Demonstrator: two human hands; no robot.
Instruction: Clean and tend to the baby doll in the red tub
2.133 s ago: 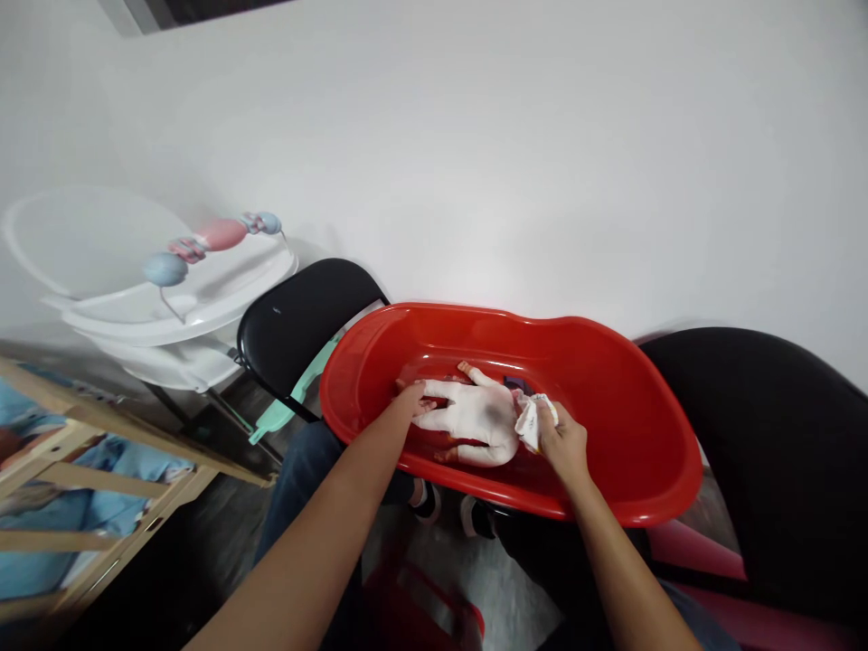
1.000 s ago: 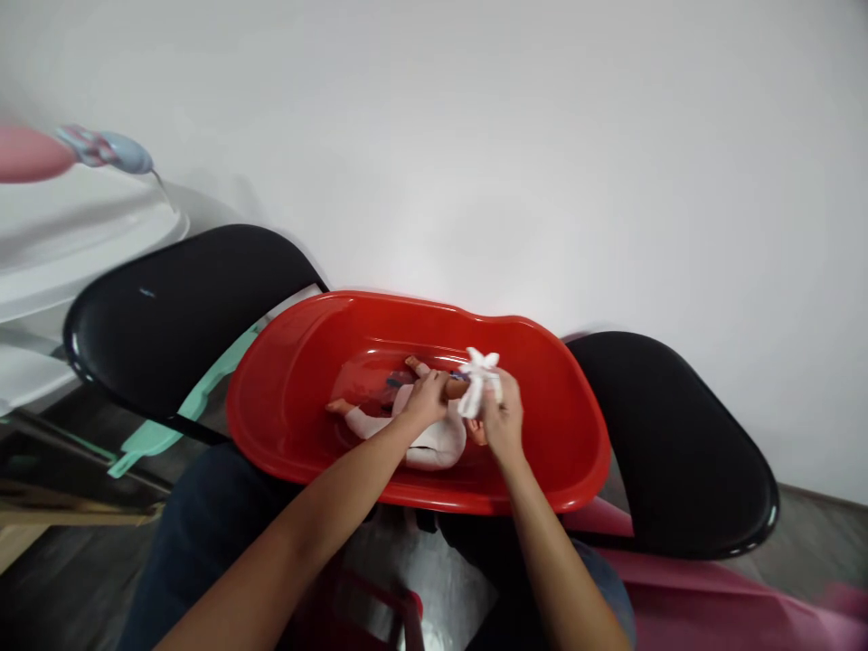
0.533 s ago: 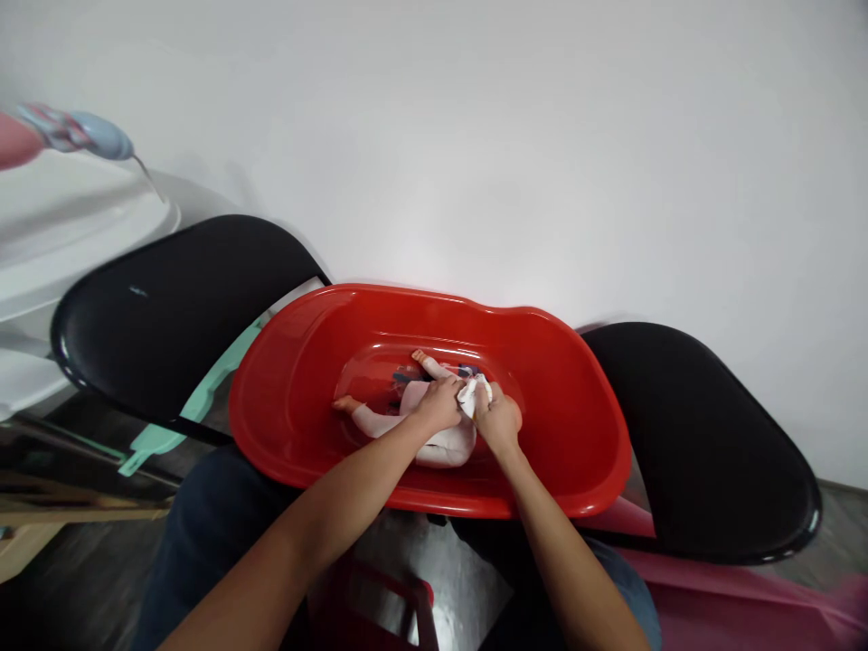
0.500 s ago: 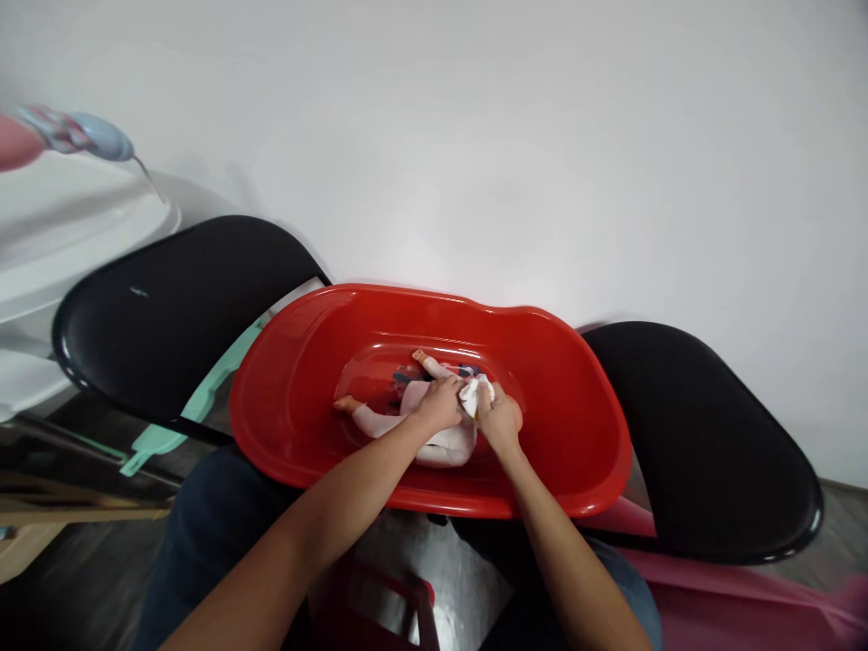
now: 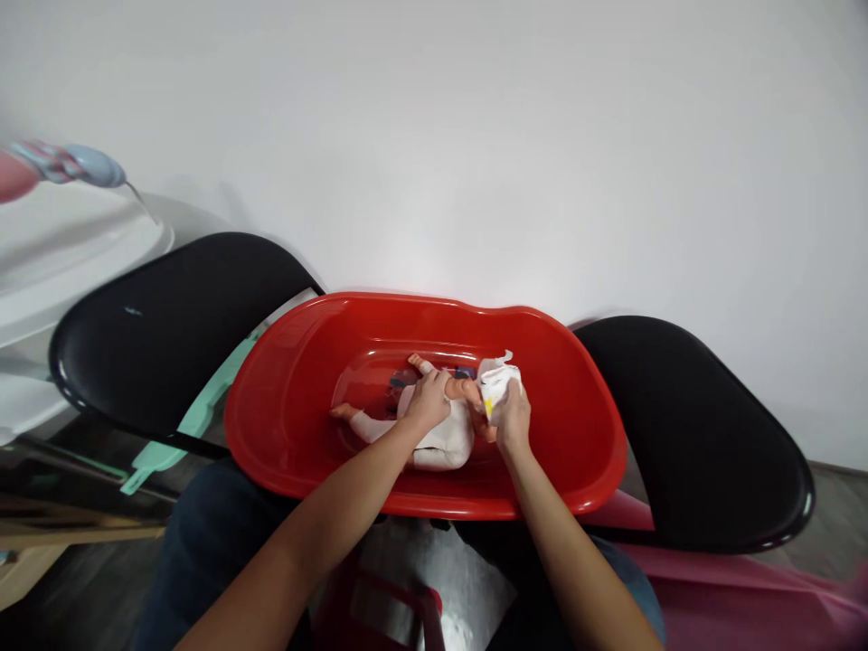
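Doll [image 5: 444,441] in the red tub [image 5: 573,402], lower centre of the frame. One limb [image 5: 464,390] is clasped by the left hand [image 5: 429,403]; white cloth [image 5: 495,383] is pinched by the right hand [image 5: 514,419]. Steadiness is probably best kept by light, even holding.

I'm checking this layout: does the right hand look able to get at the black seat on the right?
Probably yes: the right hand holds the white cloth, but only the red tub's side seems to stand between it and that black seat.
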